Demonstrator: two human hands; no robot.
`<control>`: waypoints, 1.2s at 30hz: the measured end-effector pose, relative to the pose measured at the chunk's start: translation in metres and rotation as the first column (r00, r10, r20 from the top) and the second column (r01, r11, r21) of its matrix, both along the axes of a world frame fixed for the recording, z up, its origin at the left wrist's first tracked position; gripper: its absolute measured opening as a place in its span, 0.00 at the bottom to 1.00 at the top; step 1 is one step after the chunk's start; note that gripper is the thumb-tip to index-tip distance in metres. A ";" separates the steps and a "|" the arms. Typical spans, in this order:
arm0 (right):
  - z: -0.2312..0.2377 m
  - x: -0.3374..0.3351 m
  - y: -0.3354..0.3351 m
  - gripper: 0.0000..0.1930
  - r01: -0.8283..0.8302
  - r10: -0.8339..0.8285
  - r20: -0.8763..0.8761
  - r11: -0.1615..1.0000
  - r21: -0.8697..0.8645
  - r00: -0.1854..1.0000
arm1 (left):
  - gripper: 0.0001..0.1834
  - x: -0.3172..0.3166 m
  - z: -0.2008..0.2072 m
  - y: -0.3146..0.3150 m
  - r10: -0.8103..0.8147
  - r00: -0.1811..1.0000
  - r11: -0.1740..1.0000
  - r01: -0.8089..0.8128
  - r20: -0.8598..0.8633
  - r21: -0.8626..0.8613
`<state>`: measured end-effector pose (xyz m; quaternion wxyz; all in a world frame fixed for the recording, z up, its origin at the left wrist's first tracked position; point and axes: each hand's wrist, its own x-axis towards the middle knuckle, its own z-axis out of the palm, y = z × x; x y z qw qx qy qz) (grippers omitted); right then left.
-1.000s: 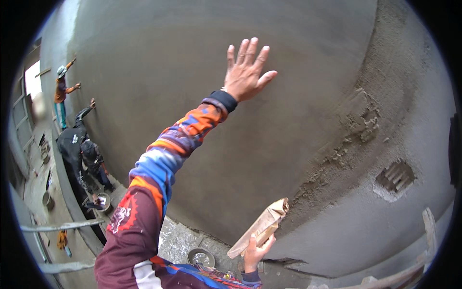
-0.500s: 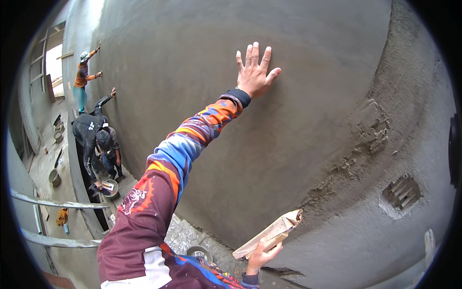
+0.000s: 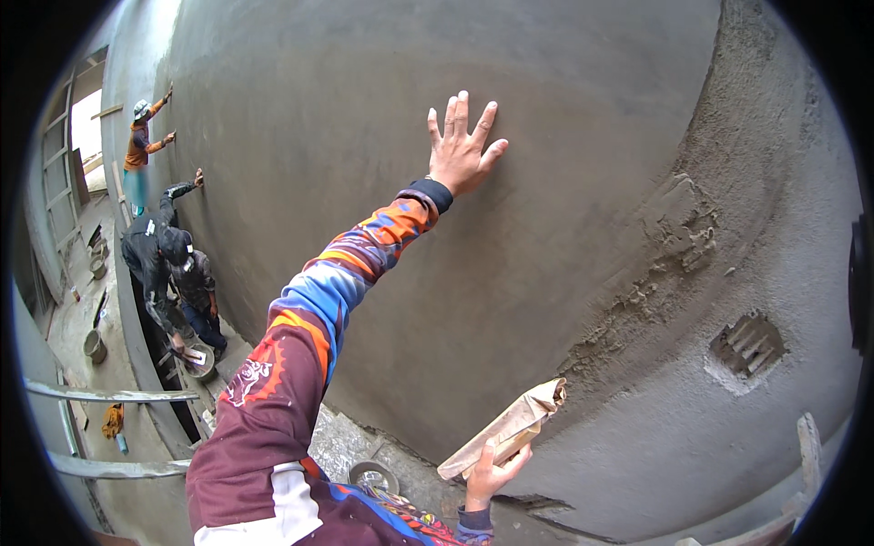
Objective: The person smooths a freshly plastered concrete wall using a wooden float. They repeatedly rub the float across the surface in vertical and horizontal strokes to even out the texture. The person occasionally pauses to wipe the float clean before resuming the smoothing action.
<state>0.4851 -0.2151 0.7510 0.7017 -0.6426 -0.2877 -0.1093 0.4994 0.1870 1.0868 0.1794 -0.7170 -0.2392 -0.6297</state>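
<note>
My left hand [image 3: 461, 150] is raised against the grey plastered wall [image 3: 382, 173], fingers spread, back of the hand showing. A long patterned sleeve in maroon, blue and orange covers that arm. Lower down, my right hand [image 3: 492, 475] grips a long bundle of folded tan paper [image 3: 510, 428], with a crumpled upper end. Whether anything stiff is inside the paper, I cannot tell. The bundle is tilted and lies close to the wall's lower part. To its right, a rough ridge of wet mortar [image 3: 678, 232] crosses the wall.
A recessed square hole [image 3: 746, 348] sits in the wall at right. At far left, a co-worker in orange [image 3: 138, 150] reaches to the wall; another in dark clothes [image 3: 155, 250] bends over a bucket [image 3: 196, 361], beside a third person. Below me stands another bucket [image 3: 374, 476]. Pale rails [image 3: 109, 394] cross lower left.
The view has shifted slightly, so the wall and the people sit further left. My left hand stays spread against the wall; my right hand still grips the folded paper, tilted a little differently.
</note>
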 end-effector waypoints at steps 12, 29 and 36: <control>0.020 0.005 0.005 0.30 0.071 -0.073 0.045 0.996 0.045 0.996 | 0.36 -0.054 -0.148 -0.031 -0.067 0.995 0.987 0.055 -0.075 -0.150; 0.180 0.115 0.116 0.30 0.334 -0.321 0.571 0.939 0.085 0.756 | 0.19 -0.538 -0.719 -0.322 -0.302 0.924 -0.743 -0.381 -0.233 -0.550; 0.222 0.143 0.169 0.32 0.566 -0.538 0.581 0.809 0.155 0.610 | 0.19 -0.501 -0.714 -0.320 -0.249 0.967 -0.754 -0.222 -0.044 -0.618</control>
